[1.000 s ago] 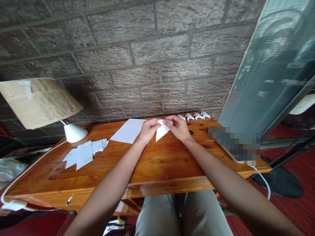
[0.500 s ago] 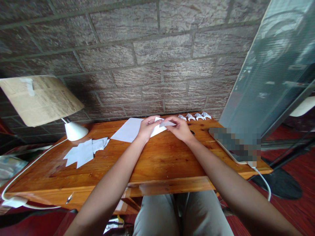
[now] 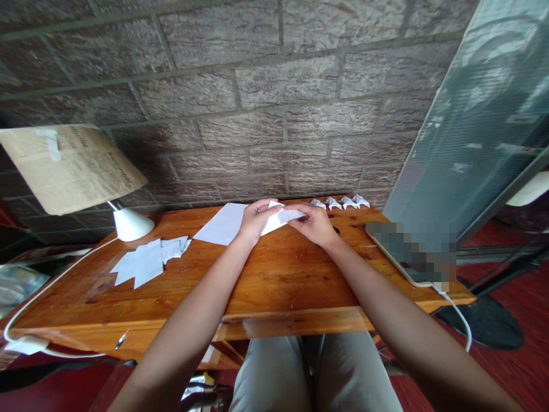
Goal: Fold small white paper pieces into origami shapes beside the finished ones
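Observation:
Between my two hands, above the far part of the wooden desk (image 3: 278, 280), is a small piece of folded white paper (image 3: 274, 222). My left hand (image 3: 256, 221) grips its left side, thumb on top. On the right side, my right hand (image 3: 312, 222) pinches a greyish flap of the same paper, thumb and fingers close together. A larger white sheet (image 3: 221, 224) lies flat just left of my left hand. Beyond my right hand, several small folded paper shapes (image 3: 346, 202) stand in a row by the wall.
Loose white paper pieces (image 3: 148, 263) lie on the desk's left side. Behind them stands a lamp (image 3: 128, 225) with a paper-covered shade. At the right, a tablet-like device (image 3: 397, 252), partly blurred, has a white cable (image 3: 463, 320) running off the edge. A brick wall (image 3: 240, 114) closes the back.
The flap under my right fingers now lies lower and flatter against the paper. Both hands stay in nearly the same place, and the view has shifted slightly.

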`<state>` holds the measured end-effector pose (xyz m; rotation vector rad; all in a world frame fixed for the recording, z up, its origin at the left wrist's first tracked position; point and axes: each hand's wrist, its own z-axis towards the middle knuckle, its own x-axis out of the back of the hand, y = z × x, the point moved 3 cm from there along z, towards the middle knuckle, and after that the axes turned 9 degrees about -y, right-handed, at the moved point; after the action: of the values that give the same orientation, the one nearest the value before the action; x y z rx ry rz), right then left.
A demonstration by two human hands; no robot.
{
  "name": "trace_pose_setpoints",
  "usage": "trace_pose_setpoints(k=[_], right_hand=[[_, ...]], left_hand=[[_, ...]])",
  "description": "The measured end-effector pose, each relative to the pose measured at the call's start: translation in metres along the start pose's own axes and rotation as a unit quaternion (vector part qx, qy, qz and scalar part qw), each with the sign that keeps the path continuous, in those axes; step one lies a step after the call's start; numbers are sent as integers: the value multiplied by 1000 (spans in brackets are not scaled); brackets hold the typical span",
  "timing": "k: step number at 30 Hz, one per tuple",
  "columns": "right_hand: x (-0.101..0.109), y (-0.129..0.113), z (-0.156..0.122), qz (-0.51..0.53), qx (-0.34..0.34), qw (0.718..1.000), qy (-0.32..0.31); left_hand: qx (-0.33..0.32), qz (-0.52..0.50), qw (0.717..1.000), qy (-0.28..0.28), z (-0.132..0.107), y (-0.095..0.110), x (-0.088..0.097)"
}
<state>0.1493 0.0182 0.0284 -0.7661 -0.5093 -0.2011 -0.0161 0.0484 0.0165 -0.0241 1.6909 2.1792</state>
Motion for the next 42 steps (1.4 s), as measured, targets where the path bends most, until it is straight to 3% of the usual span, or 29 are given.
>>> trace_pose_setpoints(k=[8, 15, 21, 28, 35, 42], right_hand=[[0, 1, 0, -23, -11, 1000, -2], [-1, -1, 1, -1, -7, 1000, 11], [-6, 5, 0, 97, -26, 994, 48], [-8, 6, 0, 109, -36, 993, 34], [-7, 3, 0, 111, -44, 987, 108], [-9, 1, -1, 104, -58, 984, 129]], left_hand=[[-3, 24, 1000, -7, 1, -5, 1], [-50, 71, 995, -41, -2, 2, -6], [-40, 53, 997, -27, -2, 3, -4], [-30, 54, 998, -13, -1, 3, 0], [-38, 64, 997, -28, -3, 2, -7], [-62, 86, 994, -38, -4, 3, -10]])
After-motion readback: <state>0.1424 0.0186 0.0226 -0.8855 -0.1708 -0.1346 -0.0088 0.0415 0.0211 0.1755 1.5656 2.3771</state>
